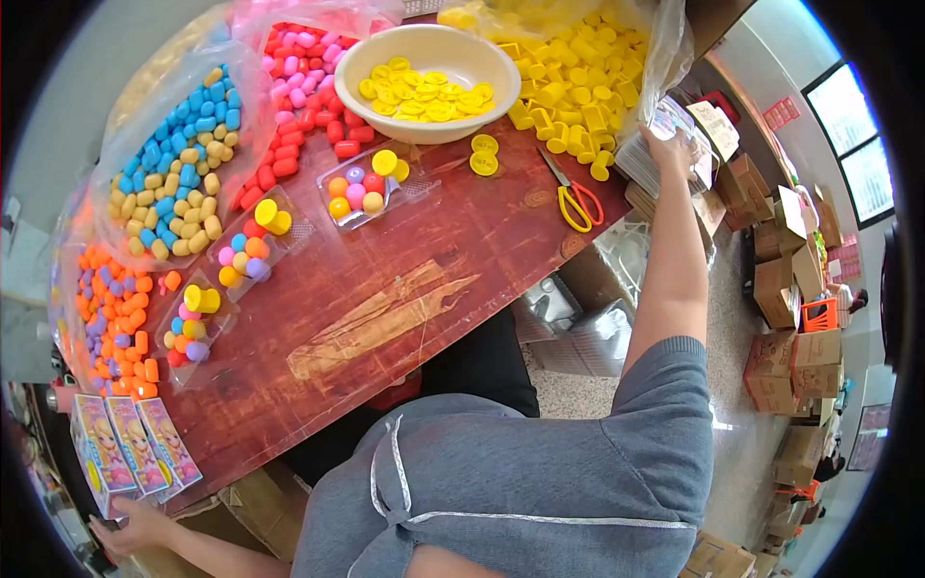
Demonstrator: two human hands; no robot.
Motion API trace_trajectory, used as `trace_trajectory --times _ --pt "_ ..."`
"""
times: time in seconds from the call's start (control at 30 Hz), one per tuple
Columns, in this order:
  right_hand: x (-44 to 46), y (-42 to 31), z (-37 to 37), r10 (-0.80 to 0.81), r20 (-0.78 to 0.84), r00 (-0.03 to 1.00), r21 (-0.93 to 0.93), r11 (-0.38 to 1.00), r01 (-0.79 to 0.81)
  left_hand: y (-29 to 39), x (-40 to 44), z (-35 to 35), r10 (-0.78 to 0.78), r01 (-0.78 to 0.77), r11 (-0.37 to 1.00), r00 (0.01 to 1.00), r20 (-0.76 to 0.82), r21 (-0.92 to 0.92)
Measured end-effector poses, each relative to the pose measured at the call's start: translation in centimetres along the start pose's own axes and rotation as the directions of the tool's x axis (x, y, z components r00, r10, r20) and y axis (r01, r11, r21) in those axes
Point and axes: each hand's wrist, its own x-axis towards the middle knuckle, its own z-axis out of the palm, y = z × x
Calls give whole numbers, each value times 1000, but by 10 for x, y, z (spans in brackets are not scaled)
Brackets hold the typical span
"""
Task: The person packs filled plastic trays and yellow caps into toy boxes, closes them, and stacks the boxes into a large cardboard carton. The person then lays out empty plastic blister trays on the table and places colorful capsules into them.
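Note:
At the lower left, my left hand [140,530] is beside the bottom edge of three printed cards [133,445] with a cartoon girl on them, its thumb and fingers apart. My right arm stretches to the upper right, where my right hand [669,152] has its fingers closed around a printed card [672,120] on a stack of cards and clear plastic [636,164]. Three clear blister trays hold small coloured balls and a yellow cup: one tray [371,207] at the centre, another [252,252] left of it, a third [193,323] lower left.
A white bowl [347,82] holds yellow discs. Around it lie heaps of yellow cups [578,82], red capsules [286,144], blue and tan capsules [169,183] and orange pieces [120,318]. Scissors [576,197] lie near the right table edge. Cardboard boxes [771,371] stand on the floor.

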Motion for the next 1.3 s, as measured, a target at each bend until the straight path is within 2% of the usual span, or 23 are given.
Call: trace_trajectory --times 0.13,0.23,0.3,0.37,0.43,0.47,0.53,0.57,0.63,0.67,0.7,0.73,0.77,0.8,0.87,0.97,1.0,1.03,1.07,1.13,1.2,1.23,1.3 --pt "-4 -3 -12 22 53 998 45 999 -25 51 37 -12 78 -71 996 983 -164 51" --pt "-48 -2 -56 27 -78 997 223 975 -9 81 34 -15 46 -42 998 994 -99 37" --pt "-84 14 -84 57 -179 982 447 894 30 97 23 -8 -153 103 940 979 -132 -325" --pt "-141 33 -115 -46 -295 954 622 749 228 135 28 -26 -55 71 960 996 64 -271" --pt "-185 57 -125 -116 -324 939 790 513 336 172 20 -23 -88 113 869 993 75 -482" --pt "-213 57 -143 -150 -324 934 738 577 349 198 22 -28 -88 133 842 990 109 -523" --pt "-255 56 -159 -251 -358 899 838 339 429 233 13 -31 -87 220 776 966 245 -591" --pt "-262 49 -158 -266 -344 901 846 328 420 251 19 -34 3 277 642 931 364 -715" --pt "-275 41 -156 -716 -327 617 943 -285 169 290 34 -41 124 529 308 802 585 -791" --pt "-282 36 -148 -794 -288 536 907 -406 -113 309 25 -37 163 665 164 710 685 -728" --pt "-291 30 -138 -857 -281 433 795 -460 -396 330 30 -43 223 840 -132 542 810 -526" --pt "-303 15 -128 -919 -246 308 706 -388 -593 343 30 -44 294 861 -307 491 820 -406" --pt "-322 10 -116 -921 -254 296 698 -386 -603 355 28 -44 369 846 -464 453 812 -261" --pt "-344 6 -101 -965 -116 236 569 -260 -780 369 21 -43 336 792 -582 442 832 -186" --pt "-386 -8 -85 -994 109 9 196 12 -981 355 31 -44 292 824 -503 445 847 -260" --pt "-427 -14 -51 -956 289 -52 29 63 -998 327 57 -51 212 892 -219 439 873 -395" --pt "-431 -26 -49 -948 307 81 375 42 -926 317 68 -53 187 891 -208 441 878 -404" --pt "-437 -36 -49 -938 274 214 672 28 -740 308 82 -57 271 886 -28 452 850 -462" --pt "-444 -41 -50 -945 268 189 661 37 -750 299 95 -61 358 846 148 436 826 -512" --pt "-457 -48 -51 -978 69 195 954 8 -299 287 113 -70 518 667 458 337 786 -588" --pt "-481 -61 -50 -994 -25 110 975 -48 -218 290 119 -77 677 473 567 197 709 -674" --pt "-492 -66 -54 -994 -31 103 974 -53 -220 294 119 -79 670 474 572 201 715 -669" --pt "-505 -74 -58 -988 -37 153 957 -79 -279 303 119 -81 755 381 604 8 655 -700"
